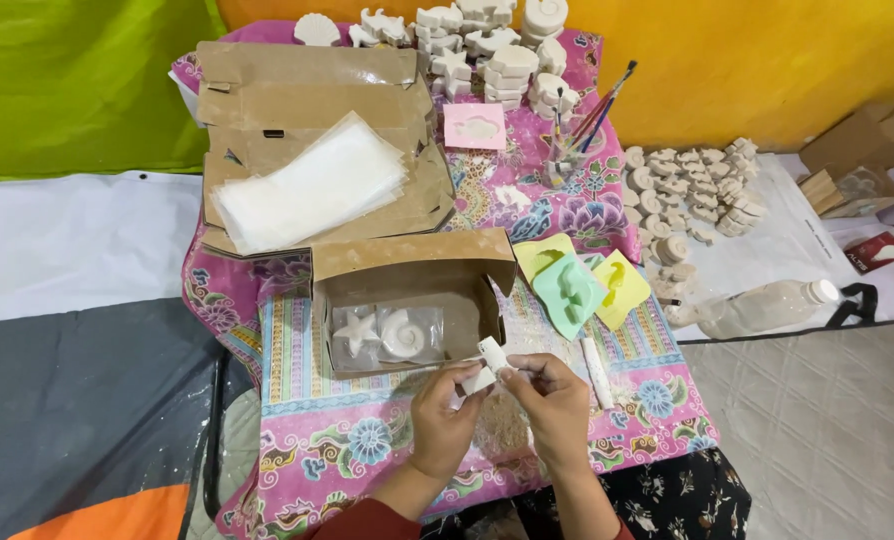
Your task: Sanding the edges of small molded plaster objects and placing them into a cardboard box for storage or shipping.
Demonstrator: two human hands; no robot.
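The left hand (445, 412) and right hand (555, 402) were pinched together on a small white plaster piece (487, 362), held just above the table at 6 o'clock, apparently with thin clear wrap around it. The open cardboard box (412, 300) sat directly ahead at 12 o'clock, within easy reach; it already held a bagged starfish (355, 332) and a bagged shell (403, 334). Silicone moulds (577, 288) lay at 1 o'clock. Clear bags (312, 185) rested on flat cartons at 11 o'clock. A pink floral cloth (337, 440) covered the table; stacked casts (487, 45) lined the yellow wall (767, 60).
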